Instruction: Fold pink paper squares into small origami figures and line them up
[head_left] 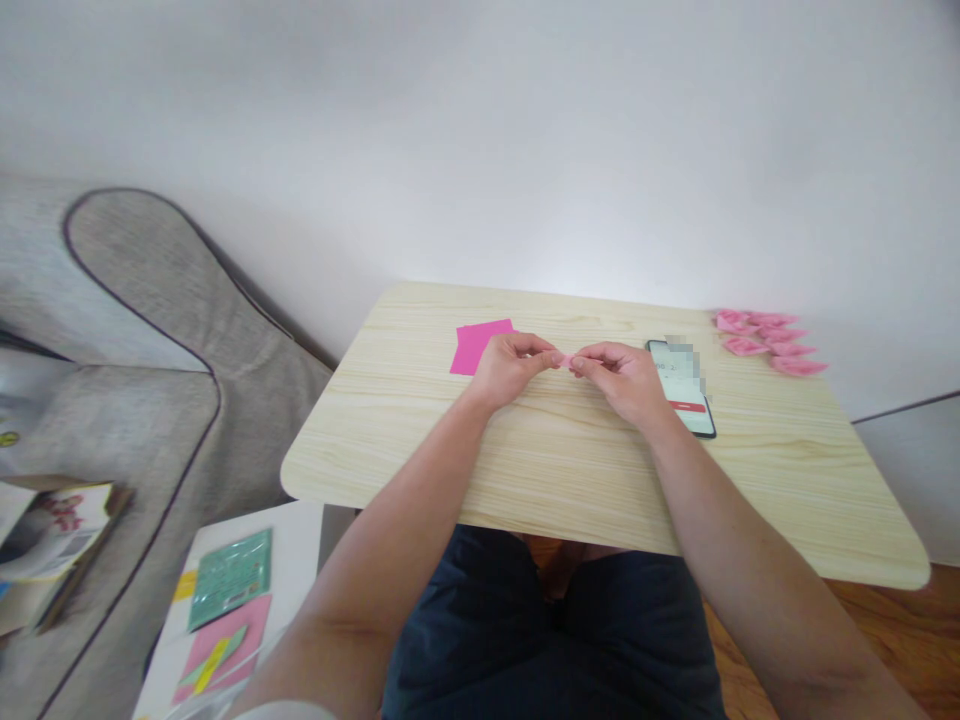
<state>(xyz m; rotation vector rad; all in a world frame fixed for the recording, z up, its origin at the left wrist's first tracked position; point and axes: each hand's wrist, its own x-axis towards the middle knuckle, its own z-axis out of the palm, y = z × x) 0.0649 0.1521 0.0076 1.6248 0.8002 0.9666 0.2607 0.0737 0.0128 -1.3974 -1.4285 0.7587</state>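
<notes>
Over the middle of the wooden table, my left hand and my right hand meet at a small piece of pink paper. Each hand pinches one side of it between thumb and fingers, so most of the paper is hidden. Bright pink square sheets lie just beyond my left hand, partly behind it. To the right of my right hand is a phone with its screen lit. Several folded pink paper pieces sit in a group at the table's far right.
A white wall stands behind the table. On the left is a grey sofa with magazines on it. Low at the left, a white surface holds a green packet and pink paper.
</notes>
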